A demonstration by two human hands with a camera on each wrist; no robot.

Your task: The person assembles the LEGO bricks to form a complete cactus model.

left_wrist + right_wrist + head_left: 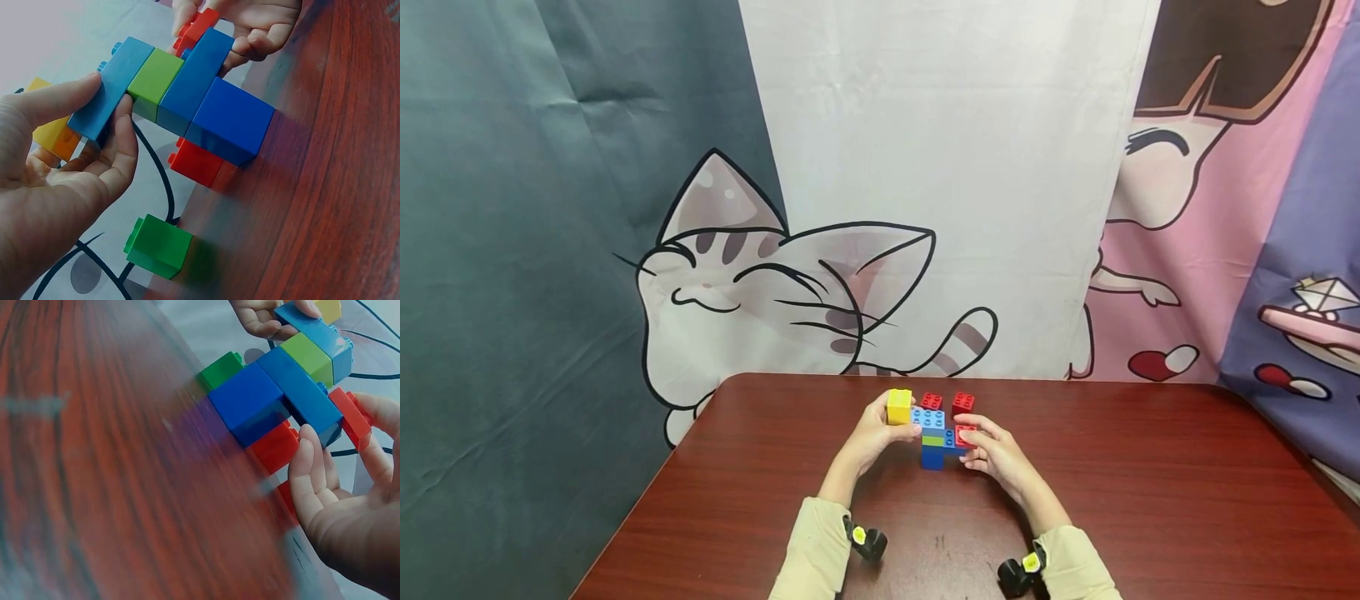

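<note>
A stack of joined bricks stands on the table: a dark blue cube (pixel 933 457) at the bottom, then a long blue brick (pixel 194 81), a green brick (pixel 153 78), a light blue brick (pixel 928 418) and a yellow brick (pixel 898 407) at the left end. My left hand (pixel 904 421) grips that end, with the thumb on the light blue brick and the fingers under it. My right hand (pixel 967 442) pinches a red brick (pixel 966 435) against the long blue brick's right end.
Two loose red bricks (pixel 932 401) (pixel 963 403) lie just behind the stack, and a loose green brick (pixel 159 245) is close by. The dark wooden table (pixel 1150 500) spreads out to both sides. A cartoon-cat cloth (pixel 775 275) hangs behind the far edge.
</note>
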